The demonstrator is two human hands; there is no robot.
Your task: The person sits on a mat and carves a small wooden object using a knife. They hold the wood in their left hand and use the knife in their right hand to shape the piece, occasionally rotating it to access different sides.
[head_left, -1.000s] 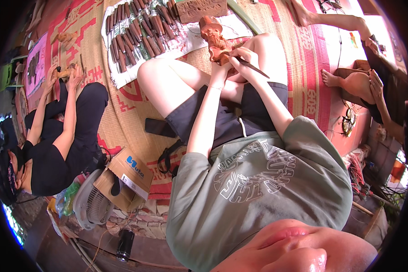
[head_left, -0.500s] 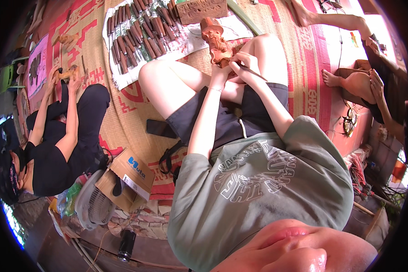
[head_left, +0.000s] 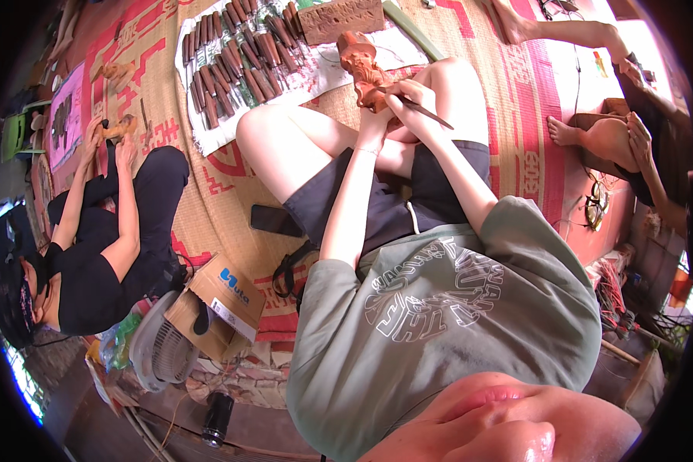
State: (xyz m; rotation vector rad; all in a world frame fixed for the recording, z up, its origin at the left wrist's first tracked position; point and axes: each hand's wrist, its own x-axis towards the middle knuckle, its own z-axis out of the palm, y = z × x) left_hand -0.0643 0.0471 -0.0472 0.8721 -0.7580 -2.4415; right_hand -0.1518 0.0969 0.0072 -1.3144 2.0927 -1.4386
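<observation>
A reddish-brown carved wooden figure (head_left: 362,65) leans away from me between my bent knees, its broader block end at the far side. My left hand (head_left: 373,127) is closed round its near end, and the figure and my other hand hide some of those fingers. My right hand (head_left: 413,105) grips a slim, dark-handled carving tool (head_left: 437,118) like a pen. The tool's tip end rests at or close to the lower part of the carving; its exact contact is too small to see. The handle sticks out to the right, past my knuckles.
Ahead, a white cloth (head_left: 208,138) bears rows of wooden-handled carving tools (head_left: 242,58) and a carved wooden block (head_left: 340,21). A phone (head_left: 276,220) lies on the mat by my left thigh; a cardboard box (head_left: 223,296) stands behind it. People sit at left and right.
My right hand has shifted slightly up and left, and the tool has swung so its handle juts further out to the right. My left hand and the carving have hardly moved.
</observation>
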